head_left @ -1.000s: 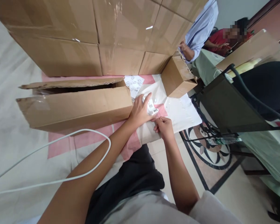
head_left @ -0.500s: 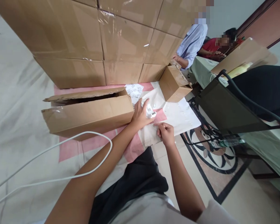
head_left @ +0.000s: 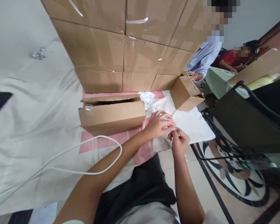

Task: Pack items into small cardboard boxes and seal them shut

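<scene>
Watching through the head camera, I see both hands meeting just ahead of the body, at the near edge of the pink-and-white cloth [head_left: 107, 143]. The left hand [head_left: 156, 125] is curled palm-down, closed over a small pale piece [head_left: 163, 116] that shows only as a sliver between its fingers, so I cannot tell which way its long axis runs. The right hand [head_left: 179, 140] sits just to the right and nearer the body, its fingertips pinched together and touching the left fingertips. Whether they grip that piece too is hidden from me. The piece therefore lies under the left hand and just ahead-left of the right, so the left is the nearer of the 2.

Just left of the left hand lies the long open brown cardboard box [head_left: 112, 114], long axis across the view. A small brown carton [head_left: 187, 93] stands ahead-right, apart from both hands. A white cable loop [head_left: 112, 141] crosses the left forearm.
</scene>
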A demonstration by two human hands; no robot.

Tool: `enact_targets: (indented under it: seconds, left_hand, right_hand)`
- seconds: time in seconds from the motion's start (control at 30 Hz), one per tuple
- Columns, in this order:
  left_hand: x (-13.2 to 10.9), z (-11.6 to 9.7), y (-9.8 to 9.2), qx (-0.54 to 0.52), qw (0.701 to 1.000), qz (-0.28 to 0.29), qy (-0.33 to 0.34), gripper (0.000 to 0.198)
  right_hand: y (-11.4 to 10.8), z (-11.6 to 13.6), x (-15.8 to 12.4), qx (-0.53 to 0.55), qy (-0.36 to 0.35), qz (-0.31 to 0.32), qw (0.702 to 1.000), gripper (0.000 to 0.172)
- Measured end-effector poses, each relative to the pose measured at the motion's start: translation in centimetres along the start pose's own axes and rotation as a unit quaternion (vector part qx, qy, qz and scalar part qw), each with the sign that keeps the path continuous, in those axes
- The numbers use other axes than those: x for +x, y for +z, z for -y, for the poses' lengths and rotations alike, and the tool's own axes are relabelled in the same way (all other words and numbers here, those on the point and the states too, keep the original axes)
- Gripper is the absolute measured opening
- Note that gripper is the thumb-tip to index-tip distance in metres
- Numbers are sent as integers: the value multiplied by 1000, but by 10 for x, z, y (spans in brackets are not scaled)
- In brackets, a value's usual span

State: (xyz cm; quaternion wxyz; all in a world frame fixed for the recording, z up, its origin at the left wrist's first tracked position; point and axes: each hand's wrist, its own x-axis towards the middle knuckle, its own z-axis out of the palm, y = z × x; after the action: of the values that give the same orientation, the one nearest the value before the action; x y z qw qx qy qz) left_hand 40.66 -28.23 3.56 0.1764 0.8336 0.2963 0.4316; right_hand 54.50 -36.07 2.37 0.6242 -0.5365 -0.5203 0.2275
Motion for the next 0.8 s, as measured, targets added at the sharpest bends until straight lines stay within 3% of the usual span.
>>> enact_targets:
  seconds: [0.13, 0.2, 0.27, 0.33, 0.4, 0.47, 0.53, 0.63, 0.73, 0.8]
  left_hand:
    - [21, -20, -38, 19, 999, 13, 29, 26]
    - [31, -38, -66, 67, 996, 19, 53, 30]
    - [36, -60, -101, 113, 991, -12, 65, 32]
    - [33, -81, -142, 91, 989, -103, 52, 31]
    - [21, -92, -187, 68, 970, -231, 37, 24]
    - [3, -90, -230, 90, 953, -288, -17, 22]
    - [-17, -78, -264, 93, 964, -241, -61, 19]
    - [-40, -53, -294, 69, 982, -127, -123, 20]
    - [-49, -38, -300, 75, 979, -6, -191, 22]
    - [-47, -33, -296, 79, 974, 30, -208, 22]
  right_hand:
    - [18, 31, 12, 45, -36, 4, 998, 54]
    - [30, 42, 21, 78, -37, 5, 996, 54]
    - [43, 47, 30, 88, -6, 25, 996, 44]
    - [57, 46, 35, 73, 49, 53, 995, 33]
    - [71, 43, 35, 53, 78, 65, 993, 30]
    - [84, 44, 34, 46, 33, 56, 997, 27]
    - [98, 50, 34, 31, -62, 64, 996, 22]
    - [119, 62, 43, -20, -198, 137, 970, 37]
    - [136, 66, 57, -80, -262, 247, 929, 40]
    - [142, 64, 63, -103, -269, 293, 912, 35]
